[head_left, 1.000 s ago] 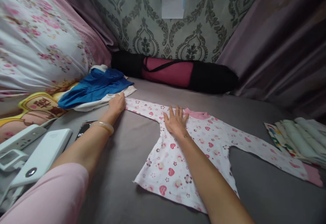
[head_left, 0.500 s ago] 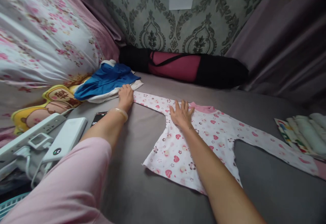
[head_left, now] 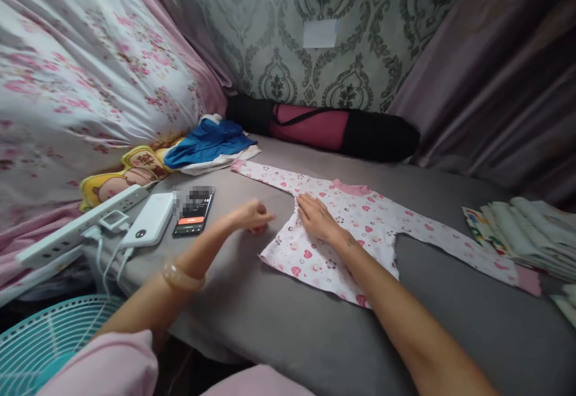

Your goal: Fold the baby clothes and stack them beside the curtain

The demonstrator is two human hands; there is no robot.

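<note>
A child's long-sleeved shirt (head_left: pixel 333 258), white with pink hearts and flowers and a pink collar, lies spread on the grey sheet with both sleeves stretched outward. My right hand (head_left: pixel 315 215) rests flat on it near the armpit on the left side, fingers extended, gripping nothing. Just left of the shirt's side edge, my left hand (head_left: pixel 255 215) is over the sheet, apart from the fabric. Its forefinger points toward the shirt while the other fingers are bent, and nothing is in it.
A phone (head_left: pixel 194 211), a white power bank (head_left: pixel 148 221) and a power strip (head_left: pixel 85 225) lie at left. Beyond are blue-and-white clothing (head_left: pixel 209 144) and a yellow cushion (head_left: pixel 121 180). A black-and-red long bag (head_left: pixel 315 127) lies along the wall; folded cloths (head_left: pixel 526 228) sit at right.
My left hand has let go of the left sleeve's cuff and come down toward the shirt's side. My right hand has slid from the shoulder down to the armpit. The view has shifted.
</note>
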